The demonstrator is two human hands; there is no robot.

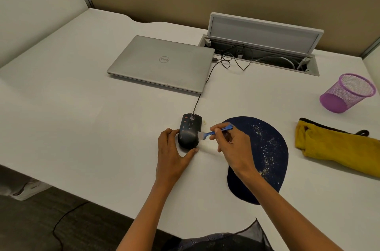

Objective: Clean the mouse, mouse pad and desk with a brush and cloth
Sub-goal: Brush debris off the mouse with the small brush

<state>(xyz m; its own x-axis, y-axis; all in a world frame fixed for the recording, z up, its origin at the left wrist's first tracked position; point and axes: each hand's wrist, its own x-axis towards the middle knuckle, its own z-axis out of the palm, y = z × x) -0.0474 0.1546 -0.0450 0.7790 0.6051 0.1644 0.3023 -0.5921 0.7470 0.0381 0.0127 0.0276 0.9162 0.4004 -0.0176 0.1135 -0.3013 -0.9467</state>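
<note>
A black wired mouse (188, 129) with small reddish spots lies on the white desk (82, 106), left of a dark blue mouse pad (265, 147) speckled with pale crumbs. My left hand (171, 152) grips the mouse from its near end, fingers on its left side and thumb at its right. My right hand (233, 143) pinches a small blue brush (218, 131), whose pale bristles touch the right side of the mouse. A folded yellow cloth (333, 147) lies at the right of the pad.
A shut silver laptop (162, 63) sits behind the mouse, whose cable runs to it. An open cable hatch (263, 45) is at the back. A purple mesh cup (347, 92) stands at the far right. Pale dust lies on the desk beside the mouse.
</note>
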